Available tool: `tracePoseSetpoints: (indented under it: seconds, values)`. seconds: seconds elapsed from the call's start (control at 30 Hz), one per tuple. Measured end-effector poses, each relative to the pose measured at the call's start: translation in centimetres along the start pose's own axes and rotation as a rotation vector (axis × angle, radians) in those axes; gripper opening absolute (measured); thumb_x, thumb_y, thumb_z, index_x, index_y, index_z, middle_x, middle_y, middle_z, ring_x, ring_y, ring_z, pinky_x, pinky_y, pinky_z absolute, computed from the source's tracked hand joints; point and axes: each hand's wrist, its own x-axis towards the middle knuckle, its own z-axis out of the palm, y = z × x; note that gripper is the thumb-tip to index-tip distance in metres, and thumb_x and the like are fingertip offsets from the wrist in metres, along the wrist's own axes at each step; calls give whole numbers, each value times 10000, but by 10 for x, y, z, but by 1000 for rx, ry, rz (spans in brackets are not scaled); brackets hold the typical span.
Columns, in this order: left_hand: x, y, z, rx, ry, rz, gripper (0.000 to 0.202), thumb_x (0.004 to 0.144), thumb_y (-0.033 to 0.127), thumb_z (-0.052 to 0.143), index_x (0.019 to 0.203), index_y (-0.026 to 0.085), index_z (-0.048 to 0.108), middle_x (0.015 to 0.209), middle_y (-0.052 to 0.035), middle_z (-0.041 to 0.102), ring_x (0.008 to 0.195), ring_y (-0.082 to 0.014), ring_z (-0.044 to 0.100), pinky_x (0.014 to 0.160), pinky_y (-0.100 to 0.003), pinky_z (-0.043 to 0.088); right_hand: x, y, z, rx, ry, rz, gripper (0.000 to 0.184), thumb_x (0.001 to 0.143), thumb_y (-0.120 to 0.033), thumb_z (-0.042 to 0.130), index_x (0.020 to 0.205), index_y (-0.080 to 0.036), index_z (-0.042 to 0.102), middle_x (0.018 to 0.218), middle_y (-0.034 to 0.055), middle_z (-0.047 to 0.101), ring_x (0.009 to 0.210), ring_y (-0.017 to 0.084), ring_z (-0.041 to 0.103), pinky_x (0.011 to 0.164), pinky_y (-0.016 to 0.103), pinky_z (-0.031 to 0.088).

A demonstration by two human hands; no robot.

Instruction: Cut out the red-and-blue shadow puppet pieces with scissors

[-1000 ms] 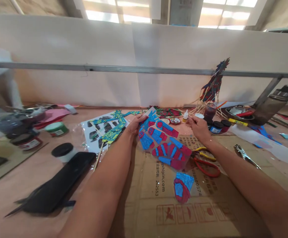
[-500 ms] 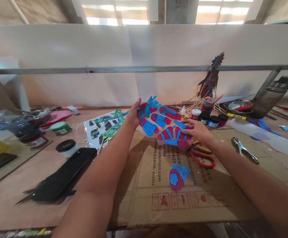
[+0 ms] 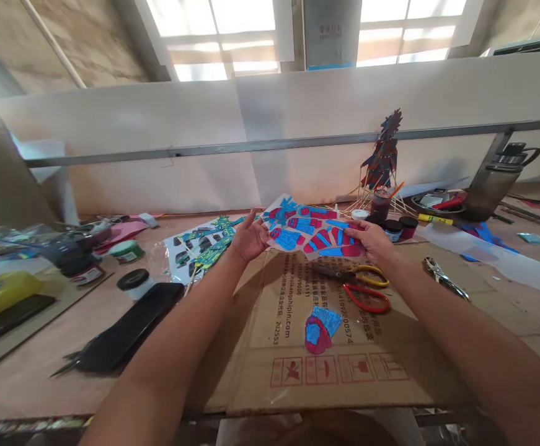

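Both hands hold up a clear sheet painted with red and blue puppet parts point(image 3: 314, 232) above a flattened cardboard box point(image 3: 297, 347). My left hand point(image 3: 247, 237) grips the sheet's left edge, and my right hand point(image 3: 371, 240) pinches its right edge. A cut-out red and blue piece point(image 3: 320, 328) lies on the cardboard below. Scissors with red and yellow handles point(image 3: 360, 286) rest just under my right hand.
A green and yellow painted sheet point(image 3: 202, 244) lies to the left, beside paint jars point(image 3: 134, 282) and a black case point(image 3: 125, 328). Small paint pots point(image 3: 397, 228), a finished puppet on sticks point(image 3: 384, 155), a water bottle point(image 3: 497, 179) and pliers point(image 3: 444, 279) stand to the right.
My right hand came from the paint pots to the sheet's right edge. Both hands lifted the sheet off the cardboard and turned it flatter. The view tilted upward.
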Motion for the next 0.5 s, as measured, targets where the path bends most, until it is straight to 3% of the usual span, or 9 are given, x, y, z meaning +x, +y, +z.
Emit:
tracePoseSetpoints:
  seconds: [0.13, 0.2, 0.37, 0.5]
  values:
    - [-14, -24, 20, -123, -7, -25, 546, 929, 679, 576, 1132, 181, 665, 980, -113, 796, 956, -283, 776, 932, -497, 615, 5, 10, 7, 54, 72, -17, 262, 756, -141, 819, 929, -219, 638, 763, -20, 760, 656, 174, 748, 617, 314, 659]
    - [-20, -44, 34, -179, -25, -40, 496, 975, 637, 530, 1074, 175, 684, 981, -106, 801, 970, -263, 775, 956, -474, 609, 4, 18, 12, 54, 88, -26, 270, 754, -162, 824, 916, -223, 617, 764, -28, 750, 656, 164, 742, 617, 299, 651]
    - [-23, -83, 61, -179, 78, -50, 109, 976, 238, 626, 1007, 181, 714, 918, -54, 812, 804, -187, 780, 833, -321, 644, -11, 39, 30, -35, 10, -40, 345, 711, -241, 872, 961, -219, 635, 820, -12, 755, 662, 162, 730, 636, 300, 637]
    - [-19, -87, 55, -130, 183, 12, 202, 852, 2, 638, 937, 171, 711, 892, -47, 807, 796, -180, 779, 778, -262, 641, -20, 37, 35, -148, -94, -86, 327, 796, -420, 818, 1001, -215, 668, 881, 22, 769, 691, 173, 719, 608, 287, 596]
